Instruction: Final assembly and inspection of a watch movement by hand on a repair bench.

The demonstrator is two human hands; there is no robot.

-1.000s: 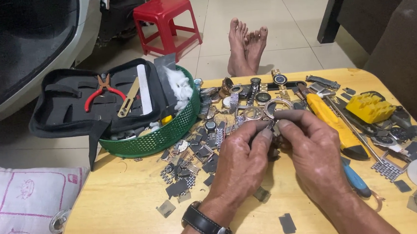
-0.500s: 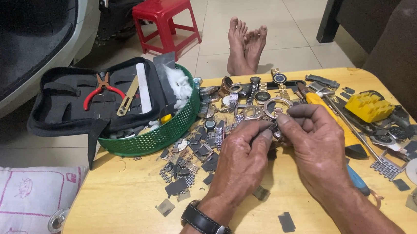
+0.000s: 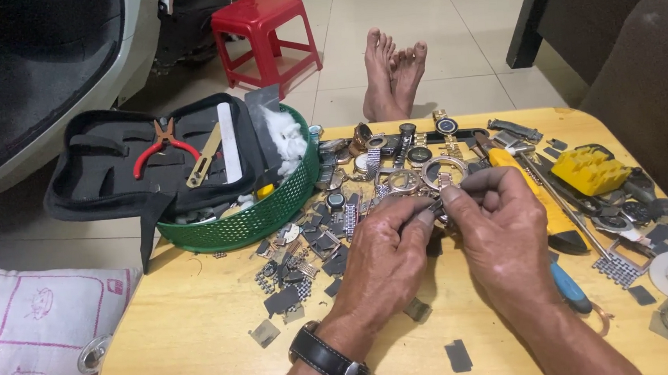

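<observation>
I see my left hand (image 3: 386, 254) and right hand (image 3: 502, 238) meeting over the middle of the round yellow wooden table (image 3: 195, 330). Both are curled nearly closed, their fingertips pinching a small metal watch part (image 3: 435, 204) between them; what exactly the piece is, I cannot tell, as the fingers cover most of it. A black wristwatch with a metal buckle (image 3: 330, 358) sits on my left wrist. Just beyond the hands lies a scatter of watch cases and metal bracelet links (image 3: 395, 167), and grey metal scraps (image 3: 307, 252) spread to the left. A green plastic basket (image 3: 258, 216) stands at the table's left edge, with an open black tool case (image 3: 113, 171) holding red-handled pliers (image 3: 160, 145) resting on it. A yellow-handled screwdriver (image 3: 543, 204) lies just right of my right hand.
</observation>
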